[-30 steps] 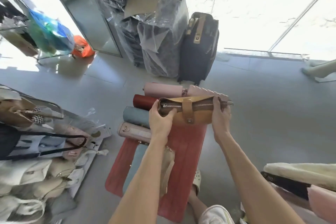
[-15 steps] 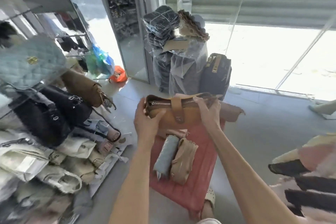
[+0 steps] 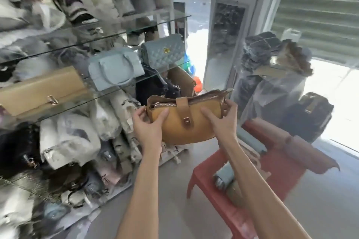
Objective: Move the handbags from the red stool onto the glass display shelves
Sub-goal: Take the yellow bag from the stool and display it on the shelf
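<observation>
I hold a tan half-moon handbag [image 3: 189, 125] with a zip top and a strap clasp in the air, in front of the glass display shelves [image 3: 165, 70]. My left hand [image 3: 149, 124] grips its left end and my right hand [image 3: 223, 120] grips its right end. The red stool [image 3: 219, 196] stands lower right on the floor, with several rolled bags on it: a grey-blue one [image 3: 223, 177], a pink one [image 3: 308, 149] and others partly hidden by my right arm. On the middle shelf sit a pale blue handbag [image 3: 114, 68], a quilted blue bag [image 3: 163, 50] and a tan clutch [image 3: 40, 89].
Wrapped bags [image 3: 68, 141] fill the lower shelf and the floor at left. Plastic-wrapped bundles [image 3: 272, 75] and a dark suitcase [image 3: 308, 114] stand behind the stool. A mirror [image 3: 223, 44] leans at the doorway. Bare grey floor [image 3: 171, 200] lies between shelves and stool.
I have lifted the tan handbag off the stool and turned left with it; the shelves now fill the left of the view and the stool has shifted to the lower right.
</observation>
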The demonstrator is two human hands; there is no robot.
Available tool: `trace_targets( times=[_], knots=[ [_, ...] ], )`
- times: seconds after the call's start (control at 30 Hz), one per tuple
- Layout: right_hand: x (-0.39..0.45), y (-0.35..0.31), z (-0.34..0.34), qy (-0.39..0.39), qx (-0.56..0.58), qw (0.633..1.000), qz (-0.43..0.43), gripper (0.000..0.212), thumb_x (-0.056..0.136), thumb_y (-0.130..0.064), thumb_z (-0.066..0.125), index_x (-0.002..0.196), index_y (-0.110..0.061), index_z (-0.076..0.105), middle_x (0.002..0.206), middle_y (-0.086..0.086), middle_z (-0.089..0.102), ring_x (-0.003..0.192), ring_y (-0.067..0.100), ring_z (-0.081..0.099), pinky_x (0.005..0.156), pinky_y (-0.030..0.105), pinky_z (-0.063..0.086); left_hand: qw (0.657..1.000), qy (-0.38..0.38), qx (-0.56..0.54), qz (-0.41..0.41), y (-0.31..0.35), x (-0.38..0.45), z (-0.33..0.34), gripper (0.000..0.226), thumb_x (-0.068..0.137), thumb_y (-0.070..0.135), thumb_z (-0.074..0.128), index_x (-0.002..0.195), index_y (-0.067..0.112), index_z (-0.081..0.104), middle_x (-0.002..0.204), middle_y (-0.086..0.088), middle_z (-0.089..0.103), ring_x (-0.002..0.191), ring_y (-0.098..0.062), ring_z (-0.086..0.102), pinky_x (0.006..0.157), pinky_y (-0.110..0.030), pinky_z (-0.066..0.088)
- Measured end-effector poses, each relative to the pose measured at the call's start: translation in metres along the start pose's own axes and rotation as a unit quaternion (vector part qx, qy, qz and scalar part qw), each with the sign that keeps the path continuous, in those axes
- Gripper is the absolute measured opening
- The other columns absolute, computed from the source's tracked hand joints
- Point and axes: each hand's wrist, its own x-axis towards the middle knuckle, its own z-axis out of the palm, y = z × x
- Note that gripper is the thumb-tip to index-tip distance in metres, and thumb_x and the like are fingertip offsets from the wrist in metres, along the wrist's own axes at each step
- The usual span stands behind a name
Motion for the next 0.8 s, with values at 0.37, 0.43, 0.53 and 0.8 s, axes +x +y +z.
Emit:
trace_targets(
  times=[0.37,0.43,0.53,0.8],
  knots=[
    [-0.042,-0.011,0.201,-0.212,0.022,0.976,-0.046,0.066,0.078,-0.020,0.096,0.125,-0.025,0.049,0.111,-0.010,0.056,0.088,-0.016,0.056,0.079,0.014,0.049,0.984,0.175,-0.035,0.015,0.008,0.051,-0.175,0.070,0.075,0.028,0.093,0.133,0.031,0.055,0.127,0.015,0.062,0.116,-0.003,0.063,0.107,-0.038,0.054],
    [-0.050,-0.012,0.241,-0.258,0.032,0.965,-0.043,0.068,0.078,-0.023,0.096,0.127,-0.025,0.049,0.115,-0.010,0.056,0.096,-0.010,0.057,0.082,0.016,0.049,0.976,0.213,-0.034,0.032,0.012,0.058,-0.202,0.080,0.069,0.035,0.093,0.138,0.031,0.054,0.132,0.017,0.059,0.124,-0.007,0.062,0.110,-0.044,0.052],
    [-0.062,-0.014,0.289,-0.321,0.048,0.945,-0.027,0.073,0.078,-0.024,0.096,0.131,-0.023,0.046,0.118,-0.011,0.054,0.105,0.006,0.057,0.084,0.018,0.049,0.962,0.266,-0.040,0.043,0.021,0.065,-0.231,0.082,0.068,0.036,0.093,0.138,0.039,0.050,0.129,0.028,0.054,0.122,0.002,0.058,0.111,-0.044,0.051],
    [-0.099,-0.014,0.399,-0.467,0.063,0.882,-0.010,0.079,0.078,-0.035,0.096,0.134,-0.028,0.041,0.126,-0.006,0.053,0.118,0.017,0.057,0.096,0.035,0.052,0.924,0.378,-0.026,0.059,0.035,0.080,-0.299,0.092,0.073,0.026,0.093,0.151,0.033,0.045,0.145,0.011,0.055,0.134,-0.013,0.057,0.112,-0.048,0.050]
  ],
)
